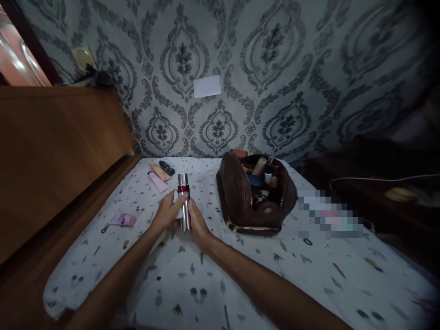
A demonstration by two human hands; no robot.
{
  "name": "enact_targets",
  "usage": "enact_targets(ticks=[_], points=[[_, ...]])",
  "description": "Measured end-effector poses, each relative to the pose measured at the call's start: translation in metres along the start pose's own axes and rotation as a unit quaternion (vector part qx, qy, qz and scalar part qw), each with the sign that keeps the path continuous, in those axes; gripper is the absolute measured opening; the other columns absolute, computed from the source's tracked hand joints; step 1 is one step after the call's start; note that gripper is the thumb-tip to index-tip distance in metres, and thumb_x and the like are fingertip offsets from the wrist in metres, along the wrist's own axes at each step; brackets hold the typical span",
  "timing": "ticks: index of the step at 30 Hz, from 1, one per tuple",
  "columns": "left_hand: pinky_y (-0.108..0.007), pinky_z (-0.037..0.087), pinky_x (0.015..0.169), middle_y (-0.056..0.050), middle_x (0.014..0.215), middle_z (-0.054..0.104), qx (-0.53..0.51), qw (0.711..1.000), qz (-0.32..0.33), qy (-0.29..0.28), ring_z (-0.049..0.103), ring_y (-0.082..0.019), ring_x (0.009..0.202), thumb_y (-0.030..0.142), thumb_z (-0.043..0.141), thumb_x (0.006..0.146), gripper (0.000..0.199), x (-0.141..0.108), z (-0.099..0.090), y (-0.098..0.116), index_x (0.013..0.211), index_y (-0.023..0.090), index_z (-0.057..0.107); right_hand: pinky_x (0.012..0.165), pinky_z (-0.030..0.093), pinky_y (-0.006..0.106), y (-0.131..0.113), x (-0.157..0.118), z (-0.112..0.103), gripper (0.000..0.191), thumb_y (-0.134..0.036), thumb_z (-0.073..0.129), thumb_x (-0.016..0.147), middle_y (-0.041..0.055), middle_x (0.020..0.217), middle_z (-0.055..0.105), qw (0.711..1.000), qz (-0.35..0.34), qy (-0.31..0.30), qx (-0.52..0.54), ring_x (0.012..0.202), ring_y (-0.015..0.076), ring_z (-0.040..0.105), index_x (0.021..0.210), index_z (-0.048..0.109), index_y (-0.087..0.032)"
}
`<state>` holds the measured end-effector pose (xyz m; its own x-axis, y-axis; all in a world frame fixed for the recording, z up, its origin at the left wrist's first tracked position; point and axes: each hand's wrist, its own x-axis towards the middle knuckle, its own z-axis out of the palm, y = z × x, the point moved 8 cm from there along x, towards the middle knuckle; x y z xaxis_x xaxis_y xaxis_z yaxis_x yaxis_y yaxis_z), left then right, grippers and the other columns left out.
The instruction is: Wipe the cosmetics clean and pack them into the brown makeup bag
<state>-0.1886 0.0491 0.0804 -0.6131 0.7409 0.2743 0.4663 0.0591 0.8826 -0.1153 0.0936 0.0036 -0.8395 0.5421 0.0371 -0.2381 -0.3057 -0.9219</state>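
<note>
A silver cosmetic bottle [185, 215] with a red band stands nearly upright between my two hands. My left hand [168, 211] is closed on it from the left, thumb across its front just below the band. My right hand [200, 225] grips it from the right, lower down. A small white patch [175, 196] shows behind my left fingers; I cannot make out what it is. To the right of my hands a brown toiletry bag [237, 197] stands unzipped, with several bottles and cosmetics inside.
Left of the bottle lie a pink tube [158, 181], a peach tube [160, 172] and a dark green tube [167, 167]. Nearer me is a purple-capped tube [126, 219]. A blurred-out flat item [330, 214] lies right on the patterned sheet [192, 270]. Wooden board [62, 156] at left.
</note>
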Motion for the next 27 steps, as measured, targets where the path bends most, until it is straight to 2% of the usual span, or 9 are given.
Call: enact_targets(ticks=[4, 6, 8, 10, 12, 15, 19, 24, 27], points=[[-0.027, 0.044, 0.057, 0.001, 0.069, 0.055, -0.170, 0.980, -0.080, 0.072, 0.054, -0.016, 0.061, 0.065, 0.052, 0.086, 0.045, 0.014, 0.013, -0.017, 0.086, 0.020, 0.058, 0.042, 0.042, 0.022, -0.002, 0.006, -0.024, 0.069, -0.085, 0.051, 0.073, -0.0020, 0.072, 0.062, 0.994, -0.017, 0.093, 0.048, 0.051, 0.0129, 0.058, 0.104, 0.049, -0.023], [-0.026, 0.042, 0.048, 0.003, 0.067, 0.054, -0.247, 0.955, -0.143, 0.077, 0.051, -0.014, 0.051, 0.070, 0.043, 0.088, 0.053, 0.011, 0.027, -0.030, 0.102, 0.021, 0.056, 0.042, 0.041, 0.022, -0.003, 0.008, -0.028, 0.065, -0.083, 0.051, 0.074, -0.0036, 0.068, 0.059, 0.993, -0.029, 0.103, 0.048, 0.049, 0.0119, 0.056, 0.099, 0.048, -0.023], [-0.026, 0.043, 0.049, 0.003, 0.071, 0.056, -0.251, 0.953, -0.158, 0.065, 0.054, -0.014, 0.051, 0.070, 0.043, 0.089, 0.055, 0.004, 0.038, -0.034, 0.116, 0.023, 0.052, 0.048, 0.046, 0.024, -0.005, 0.009, -0.032, 0.061, -0.080, 0.050, 0.078, -0.0026, 0.070, 0.059, 0.992, -0.048, 0.117, 0.023, 0.057, 0.0138, 0.059, 0.099, 0.051, -0.023], [-0.027, 0.051, 0.065, 0.000, 0.087, 0.063, -0.210, 0.969, -0.113, 0.059, 0.064, -0.016, 0.070, 0.062, 0.051, 0.089, 0.052, -0.001, 0.039, -0.029, 0.126, 0.026, 0.048, 0.061, 0.051, 0.026, -0.009, 0.008, -0.037, 0.058, -0.075, 0.050, 0.081, 0.0006, 0.078, 0.062, 0.986, -0.079, 0.143, -0.024, 0.075, 0.0169, 0.063, 0.104, 0.056, -0.022], [-0.029, 0.049, 0.091, -0.005, 0.113, 0.064, -0.167, 0.983, -0.051, 0.063, 0.064, -0.018, 0.102, 0.054, 0.057, 0.090, 0.051, -0.003, 0.033, -0.021, 0.131, 0.027, 0.045, 0.068, 0.052, 0.027, -0.012, 0.007, -0.038, 0.055, -0.069, 0.050, 0.085, 0.0021, 0.084, 0.063, 0.981, -0.099, 0.153, -0.070, 0.083, 0.0180, 0.062, 0.111, 0.059, -0.022], [-0.033, 0.041, 0.106, -0.007, 0.134, 0.056, -0.132, 0.987, -0.018, 0.089, 0.053, -0.021, 0.126, 0.048, 0.059, 0.091, 0.049, -0.004, 0.020, -0.017, 0.133, 0.027, 0.045, 0.058, 0.051, 0.027, -0.009, 0.006, -0.028, 0.055, -0.063, 0.047, 0.090, -0.0014, 0.075, 0.057, 0.988, -0.067, 0.100, -0.099, 0.064, 0.0153, 0.057, 0.126, 0.055, -0.023], [-0.033, 0.047, 0.098, -0.007, 0.123, 0.063, -0.151, 0.981, -0.036, 0.119, 0.060, -0.021, 0.115, 0.049, 0.057, 0.091, 0.047, 0.000, 0.007, -0.022, 0.132, 0.027, 0.046, 0.048, 0.047, 0.025, -0.014, -0.001, -0.013, 0.053, -0.057, 0.046, 0.092, -0.0036, 0.072, 0.052, 0.989, -0.053, 0.042, -0.130, 0.050, 0.0121, 0.051, 0.133, 0.051, -0.025], [-0.031, 0.055, 0.077, -0.004, 0.096, 0.069, -0.268, 0.950, -0.063, 0.146, 0.070, -0.020, 0.087, 0.047, 0.066, 0.082, 0.047, 0.006, -0.002, -0.025, 0.121, 0.023, 0.054, 0.061, 0.049, 0.024, -0.032, -0.011, -0.005, 0.043, -0.049, 0.048, 0.095, 0.0009, 0.082, 0.059, 0.976, -0.110, 0.028, -0.185, 0.076, 0.0169, 0.059, 0.130, 0.057, -0.026], [-0.030, 0.056, 0.068, -0.002, 0.083, 0.068, -0.339, 0.920, -0.110, 0.164, 0.070, -0.019, 0.074, 0.041, 0.073, 0.073, 0.041, 0.011, -0.008, -0.029, 0.106, 0.019, 0.060, 0.057, 0.046, 0.023, -0.031, -0.012, -0.002, 0.042, -0.050, 0.049, 0.095, 0.0004, 0.080, 0.059, 0.973, -0.103, 0.014, -0.204, 0.071, 0.0151, 0.057, 0.126, 0.061, -0.025]])
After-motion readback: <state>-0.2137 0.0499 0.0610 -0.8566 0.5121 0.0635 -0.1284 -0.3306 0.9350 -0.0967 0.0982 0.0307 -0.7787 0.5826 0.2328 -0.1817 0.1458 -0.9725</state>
